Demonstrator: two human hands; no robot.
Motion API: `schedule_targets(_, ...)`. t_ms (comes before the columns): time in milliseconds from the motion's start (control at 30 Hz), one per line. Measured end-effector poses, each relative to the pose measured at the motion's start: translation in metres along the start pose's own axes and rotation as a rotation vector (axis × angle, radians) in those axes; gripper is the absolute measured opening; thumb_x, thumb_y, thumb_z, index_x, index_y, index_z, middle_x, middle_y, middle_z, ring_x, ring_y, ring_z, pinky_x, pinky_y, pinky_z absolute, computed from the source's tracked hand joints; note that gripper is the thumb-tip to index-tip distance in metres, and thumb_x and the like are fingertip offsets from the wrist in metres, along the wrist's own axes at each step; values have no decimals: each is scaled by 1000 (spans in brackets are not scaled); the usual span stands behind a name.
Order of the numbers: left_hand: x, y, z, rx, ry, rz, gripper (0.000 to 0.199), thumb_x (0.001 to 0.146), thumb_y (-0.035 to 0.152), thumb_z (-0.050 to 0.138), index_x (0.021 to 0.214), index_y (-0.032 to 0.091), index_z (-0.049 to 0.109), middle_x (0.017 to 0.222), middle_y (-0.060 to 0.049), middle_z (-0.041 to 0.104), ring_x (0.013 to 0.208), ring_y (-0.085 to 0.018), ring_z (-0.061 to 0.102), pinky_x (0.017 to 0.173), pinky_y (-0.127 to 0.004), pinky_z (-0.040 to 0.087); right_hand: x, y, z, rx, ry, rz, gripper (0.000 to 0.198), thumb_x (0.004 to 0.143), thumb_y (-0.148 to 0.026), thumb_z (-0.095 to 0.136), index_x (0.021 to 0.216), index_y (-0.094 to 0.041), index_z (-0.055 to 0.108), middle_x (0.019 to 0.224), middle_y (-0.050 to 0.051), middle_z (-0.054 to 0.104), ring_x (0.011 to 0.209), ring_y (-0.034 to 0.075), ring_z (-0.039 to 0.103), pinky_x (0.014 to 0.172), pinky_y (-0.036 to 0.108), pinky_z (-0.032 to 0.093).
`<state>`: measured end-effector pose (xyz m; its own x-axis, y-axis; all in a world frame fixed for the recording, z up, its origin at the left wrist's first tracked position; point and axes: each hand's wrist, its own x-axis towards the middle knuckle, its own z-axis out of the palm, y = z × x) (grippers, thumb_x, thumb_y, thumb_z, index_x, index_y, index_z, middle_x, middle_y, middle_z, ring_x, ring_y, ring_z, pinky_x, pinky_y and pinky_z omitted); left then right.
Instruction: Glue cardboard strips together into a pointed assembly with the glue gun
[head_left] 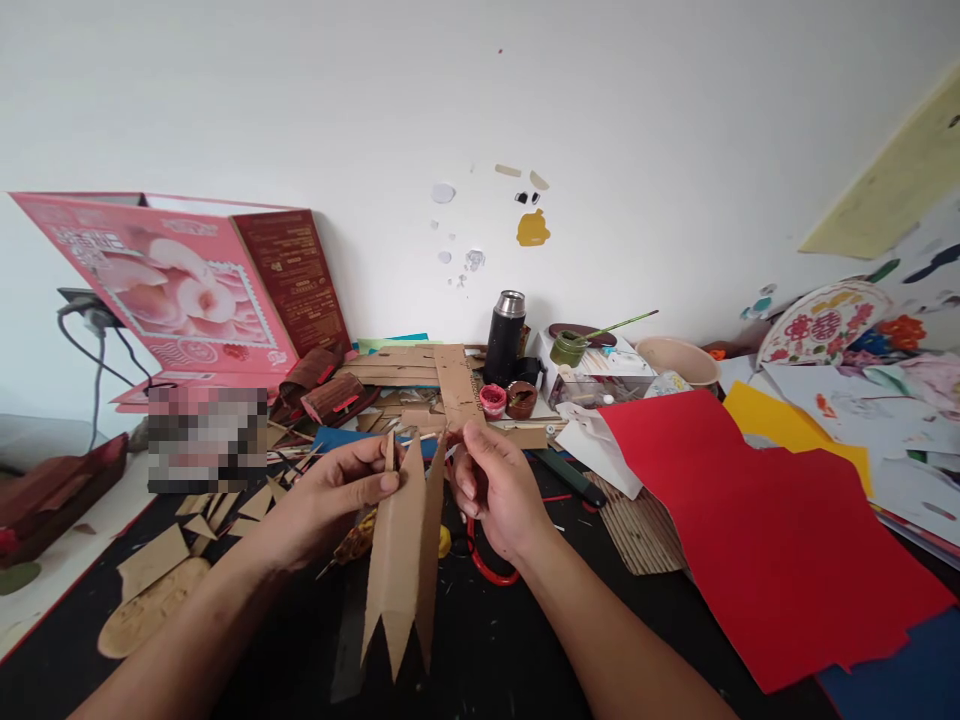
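At the lower centre of the frame, the left hand [341,490] pinches the folded card [397,560], its thumb and fingers closed on the upper edge. The right hand [499,490] is half curled beside the card's upper points; whether it grips one, I cannot tell. At upper left, the pink box [199,290] carries pale lettering on its front and fine rows on its dark red side, too small to read. Mid-frame, the strip [459,385] bears dark, illegible print. At right, the fan [802,335] shows what looks like a red 囍.
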<state>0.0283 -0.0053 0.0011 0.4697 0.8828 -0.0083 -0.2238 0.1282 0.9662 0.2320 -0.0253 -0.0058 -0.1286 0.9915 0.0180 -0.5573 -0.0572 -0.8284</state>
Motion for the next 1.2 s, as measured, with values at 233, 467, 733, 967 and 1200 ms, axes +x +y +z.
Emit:
schedule_targets(233, 4, 0, 4, -46, 83, 39, 37, 71, 47, 101, 84, 18, 81, 78, -3, 71, 74, -16, 64, 74, -26, 51, -2, 4, 2, -39, -30, 102, 56, 73, -68, 94, 85, -20, 67, 46, -11, 50, 35, 5, 32, 36, 18, 23)
schedule_targets(467, 1, -4, 0, -116, 40, 37, 39, 77, 50, 96, 84, 16, 79, 76, -4, 69, 68, -16, 59, 69, -27, 48, -2, 3, 0, -84, 5, 145, 62, 66, -73, 95, 81, -21, 65, 42, -14, 41, 35, 5, 26, 34, 17, 18)
schedule_targets(733, 3, -4, -3, -100, 106, 50, 34, 76, 45, 97, 85, 16, 81, 74, -3, 70, 65, -15, 58, 65, -26, 45, -1, 7, -2, -82, -14, 141, 63, 69, -74, 94, 80, -21, 62, 45, -12, 46, 35, 5, 29, 35, 17, 20)
schedule_targets(967, 5, -5, -1, -198, 109, 8, 38, 70, 44, 101, 85, 16, 82, 77, -4, 75, 70, -16, 65, 69, -26, 51, -4, 11, 0, -88, -81, 166, 59, 72, -71, 94, 82, -21, 63, 43, -15, 40, 36, 5, 25, 35, 17, 22)
schedule_targets(1200, 5, -11, 8, -360, 4, -45, 34, 68, 39, 104, 82, 16, 83, 75, -3, 76, 67, -14, 66, 67, -23, 52, -8, 16, 5, -41, -105, 220, 63, 72, -75, 92, 82, -20, 65, 43, -15, 36, 35, 4, 20, 34, 17, 21)
